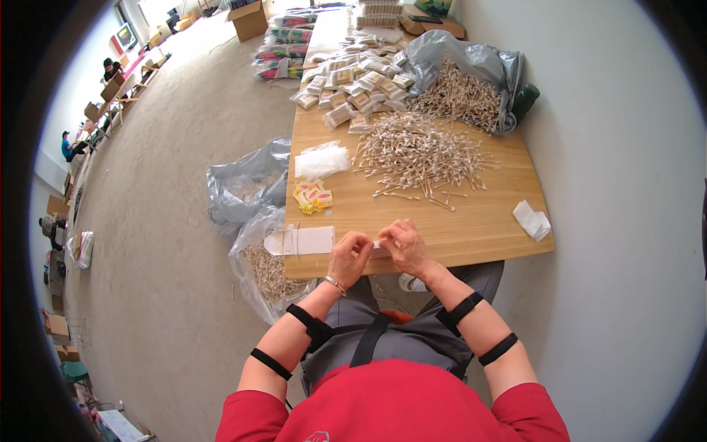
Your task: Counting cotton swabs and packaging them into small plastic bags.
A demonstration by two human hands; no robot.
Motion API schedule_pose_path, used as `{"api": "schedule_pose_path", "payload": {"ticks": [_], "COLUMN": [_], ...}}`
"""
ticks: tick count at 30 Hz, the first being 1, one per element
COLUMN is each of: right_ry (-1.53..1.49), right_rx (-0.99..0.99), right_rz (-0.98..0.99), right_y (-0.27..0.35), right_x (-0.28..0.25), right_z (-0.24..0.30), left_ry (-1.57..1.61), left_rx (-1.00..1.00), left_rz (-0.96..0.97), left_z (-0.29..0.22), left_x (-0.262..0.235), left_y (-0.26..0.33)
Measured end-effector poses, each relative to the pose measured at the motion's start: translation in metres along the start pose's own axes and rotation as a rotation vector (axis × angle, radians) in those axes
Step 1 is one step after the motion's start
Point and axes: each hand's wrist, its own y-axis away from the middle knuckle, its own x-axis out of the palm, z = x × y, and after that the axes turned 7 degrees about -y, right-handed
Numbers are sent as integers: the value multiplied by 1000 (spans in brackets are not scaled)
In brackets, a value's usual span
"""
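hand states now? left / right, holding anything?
Left hand: fingers pinched shut on a small clear packet.
Right hand: pinched shut on the same packet.

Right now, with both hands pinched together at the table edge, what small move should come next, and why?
Probably reach the right hand forward to the loose cotton swabs: both it and the left hand hold only a small clear packet, and the pile lies straight ahead.

1. A crumpled white paper scrap [532, 220] lies near the tabletop's [486, 221] right edge.
2. Small yellow packets [313, 197] sit beside a stack of clear plastic bags [321, 160].
3. Filled packets [353, 85] crowd the far end.
4. A grey bag [247, 184] slumps on the floor [169, 221], left of the tabletop.
5. A cardboard box [249, 19] stands farther off.
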Motion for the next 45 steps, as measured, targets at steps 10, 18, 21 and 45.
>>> {"api": "schedule_pose_path", "payload": {"ticks": [10,18,21,45], "right_ry": [3,-154,-200,-802], "right_rx": [19,158,123,564], "right_rz": [64,100,-25,170], "right_y": [-2,1,2,1], "right_x": [-4,-15,-8,0], "right_z": [-8,-15,-16,-40], "left_ry": [-60,25,4,400], "left_rx": [-111,-25,-51,-494], "left_rz": [65,110,113,304], "left_z": [2,4,3,25], "left_x": [1,3,4,6], "left_y": [0,-3,-6,-18]}}
